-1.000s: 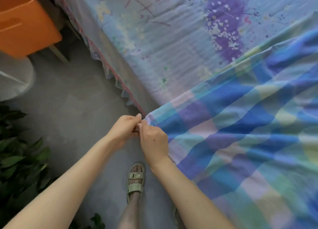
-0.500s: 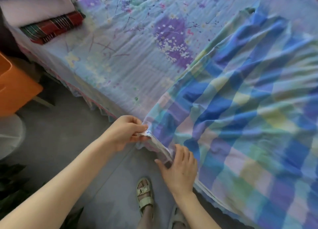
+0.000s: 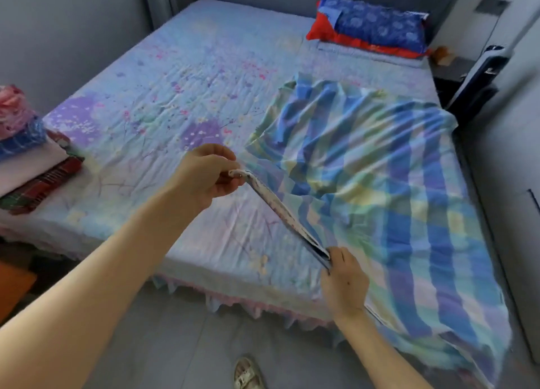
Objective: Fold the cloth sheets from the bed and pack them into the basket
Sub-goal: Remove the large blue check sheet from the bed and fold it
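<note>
Your hands have parted: your left hand (image 3: 209, 175) has risen over the bed (image 3: 204, 67) with the corner of the checked sheet (image 3: 380, 184), and your right hand (image 3: 344, 283) has slid along its now-taut edge toward the bed's near edge.

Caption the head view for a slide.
Both hands, left and right, stretch the checked sheet's edge taut over the bed.

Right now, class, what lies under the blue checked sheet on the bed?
Under the checked sheet lies the floral bedcover, showing all around it. What the sheet hides beneath its middle cannot be seen. Both hands pinch its near edge.
</note>
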Tool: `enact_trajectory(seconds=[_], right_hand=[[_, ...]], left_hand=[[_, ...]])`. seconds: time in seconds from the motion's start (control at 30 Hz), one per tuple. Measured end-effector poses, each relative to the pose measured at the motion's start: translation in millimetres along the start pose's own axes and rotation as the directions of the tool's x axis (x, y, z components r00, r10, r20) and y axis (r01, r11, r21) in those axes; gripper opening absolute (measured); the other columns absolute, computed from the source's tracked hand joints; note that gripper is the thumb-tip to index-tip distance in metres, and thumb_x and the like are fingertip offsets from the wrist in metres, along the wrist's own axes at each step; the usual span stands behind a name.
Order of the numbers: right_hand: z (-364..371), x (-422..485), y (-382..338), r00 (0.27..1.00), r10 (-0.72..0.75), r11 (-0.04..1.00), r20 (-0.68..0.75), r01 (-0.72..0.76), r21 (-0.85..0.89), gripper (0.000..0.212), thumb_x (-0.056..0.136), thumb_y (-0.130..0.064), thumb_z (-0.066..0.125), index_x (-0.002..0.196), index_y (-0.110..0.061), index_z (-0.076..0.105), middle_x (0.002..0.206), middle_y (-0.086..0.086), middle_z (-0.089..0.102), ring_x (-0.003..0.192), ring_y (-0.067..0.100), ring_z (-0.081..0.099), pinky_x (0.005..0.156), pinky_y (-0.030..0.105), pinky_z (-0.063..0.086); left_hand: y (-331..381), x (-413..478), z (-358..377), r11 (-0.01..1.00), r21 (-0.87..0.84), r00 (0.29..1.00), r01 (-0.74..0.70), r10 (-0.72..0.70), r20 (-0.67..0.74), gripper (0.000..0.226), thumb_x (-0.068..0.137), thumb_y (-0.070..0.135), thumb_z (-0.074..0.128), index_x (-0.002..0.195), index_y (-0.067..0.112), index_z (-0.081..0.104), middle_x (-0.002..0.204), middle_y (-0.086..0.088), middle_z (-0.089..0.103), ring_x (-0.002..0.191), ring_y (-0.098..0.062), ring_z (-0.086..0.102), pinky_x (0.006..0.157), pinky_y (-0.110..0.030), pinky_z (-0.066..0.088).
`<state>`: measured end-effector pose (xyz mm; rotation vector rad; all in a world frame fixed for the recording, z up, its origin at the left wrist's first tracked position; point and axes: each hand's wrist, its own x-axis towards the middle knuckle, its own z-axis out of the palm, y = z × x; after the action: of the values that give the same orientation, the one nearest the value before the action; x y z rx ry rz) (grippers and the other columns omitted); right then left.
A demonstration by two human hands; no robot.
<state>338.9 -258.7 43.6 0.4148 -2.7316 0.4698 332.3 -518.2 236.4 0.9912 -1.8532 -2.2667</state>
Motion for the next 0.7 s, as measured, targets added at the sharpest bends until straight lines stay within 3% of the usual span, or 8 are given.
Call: enact_trajectory(seconds=[0.07, 0.13, 0.2, 0.3, 0.37, 0.47, 0.57, 0.7], right_hand=[[-26, -5, 12, 1.0, 0.013, 0.999, 0.022, -0.014, 0.048, 0.008, 0.063, 0.0, 0.061, 0.067, -0.007, 0.06, 0.058, 0.006, 0.056, 0.046, 0.026, 0.055, 0.037, 0.027, 0.035], [-44, -5, 19, 0.995, -0.005, 0.983, 0.097, -0.013, 0.181, 0.016, 0.07, 0.0, 0.064, 0.064, -0.011, 0.054, 0.055, 0.002, 0.05, 0.044, 0.02, 0.05, 0.043, 0.021, 0.029], [-65, -2, 23, 0.981, 0.073, 0.933, 0.181, -0.131, 0.334, 0.021, 0.079, -0.01, 0.073, 0.07, -0.017, 0.055, 0.06, -0.004, 0.049, 0.052, 0.012, 0.047, 0.05, 0.015, 0.029], [-93, 2, 27, 0.938, 0.19, 0.817, 0.289, -0.314, 0.484, 0.015, 0.09, -0.03, 0.06, 0.078, -0.021, 0.059, 0.07, -0.007, 0.057, 0.065, 0.006, 0.053, 0.063, 0.018, 0.039], [-100, 5, 27, 0.944, 0.205, 0.82, 0.259, -0.31, 0.482, 0.03, 0.094, -0.038, 0.05, 0.073, -0.018, 0.058, 0.07, -0.001, 0.058, 0.065, 0.01, 0.054, 0.062, 0.027, 0.04], [-106, 10, 19, 0.95, 0.298, 0.89, 0.098, -0.313, 0.331, 0.054, 0.086, -0.064, 0.041, 0.078, -0.015, 0.062, 0.069, 0.0, 0.059, 0.063, 0.017, 0.056, 0.056, 0.032, 0.043], [-100, 19, 14, 0.96, 0.254, 0.963, -0.122, -0.239, 0.124, 0.027, 0.078, -0.035, 0.061, 0.07, -0.01, 0.064, 0.06, 0.002, 0.058, 0.05, 0.023, 0.056, 0.04, 0.029, 0.037], [-95, 17, 32, 0.951, 0.254, 0.967, -0.174, -0.248, 0.059, 0.018, 0.068, -0.016, 0.04, 0.055, -0.01, 0.051, 0.05, 0.004, 0.048, 0.04, 0.024, 0.047, 0.043, 0.025, 0.02]], left_hand=[[22, -10, 18, 1.0, -0.004, 1.0, -0.02, 0.02, -0.01, 0.026, 0.085, -0.014, 0.048, 0.07, 0.008, 0.05, 0.04, -0.008, 0.054, 0.034, -0.017, 0.055, 0.039, -0.016, 0.044], [39, -16, 26, 0.999, -0.011, 0.999, -0.042, 0.041, -0.022, 0.027, 0.085, -0.015, 0.048, 0.07, 0.007, 0.051, 0.039, -0.009, 0.054, 0.034, -0.018, 0.055, 0.039, -0.017, 0.044], [53, -23, 35, 0.998, -0.004, 0.998, -0.059, 0.059, -0.012, 0.027, 0.085, -0.015, 0.047, 0.069, 0.007, 0.051, 0.038, -0.009, 0.053, 0.033, -0.018, 0.054, 0.039, -0.017, 0.044], [69, -34, 47, 0.997, 0.001, 0.997, -0.077, 0.076, 0.033, 0.027, 0.085, -0.015, 0.046, 0.07, 0.007, 0.049, 0.039, -0.01, 0.053, 0.033, -0.018, 0.053, 0.038, -0.016, 0.041], [78, -37, 52, 0.996, 0.02, 0.994, -0.088, 0.087, 0.063, 0.026, 0.086, -0.015, 0.046, 0.071, 0.007, 0.049, 0.04, -0.01, 0.053, 0.034, -0.018, 0.054, 0.038, -0.016, 0.041], [86, -44, 62, 0.992, 0.073, 0.99, -0.107, 0.1, 0.101, 0.027, 0.087, -0.015, 0.045, 0.071, 0.007, 0.049, 0.039, -0.009, 0.053, 0.033, -0.017, 0.054, 0.038, -0.016, 0.041], [91, -47, 67, 0.986, 0.122, 0.988, -0.116, 0.103, 0.113, 0.027, 0.087, -0.015, 0.045, 0.071, 0.007, 0.048, 0.039, -0.009, 0.054, 0.033, -0.017, 0.054, 0.037, -0.016, 0.041], [100, -48, 69, 0.989, 0.103, 0.99, -0.103, 0.092, 0.106, 0.027, 0.088, -0.015, 0.043, 0.073, 0.006, 0.048, 0.059, -0.017, 0.054, 0.033, -0.017, 0.054, 0.036, -0.015, 0.041]])
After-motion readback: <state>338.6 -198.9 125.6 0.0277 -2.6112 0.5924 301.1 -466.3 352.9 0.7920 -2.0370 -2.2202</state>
